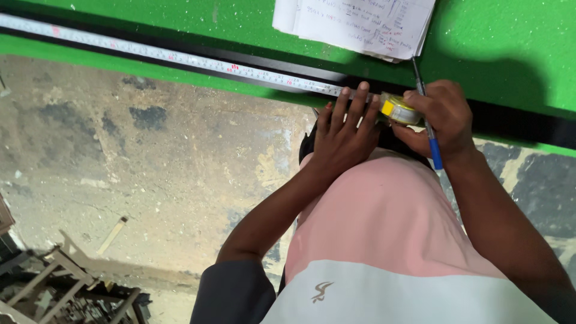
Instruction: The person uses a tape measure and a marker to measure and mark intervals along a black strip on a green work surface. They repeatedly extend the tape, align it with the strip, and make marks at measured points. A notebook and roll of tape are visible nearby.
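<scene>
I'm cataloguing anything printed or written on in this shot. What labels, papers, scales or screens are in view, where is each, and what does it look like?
Sheets of paper: top centre on the green surface, white, stacked, handwritten in blue and red ink.
Measuring tape blade: runs from upper left to the left hand, white strip with black and red marks.
Tape case: in the right hand, yellow, with a pale label.
No screens.

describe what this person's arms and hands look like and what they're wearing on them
Both forearms are bare; no gloves, rings or watch show on the left hand or right hand. The left arm has a dark grey short sleeve. The shirt is pink above white.
</scene>
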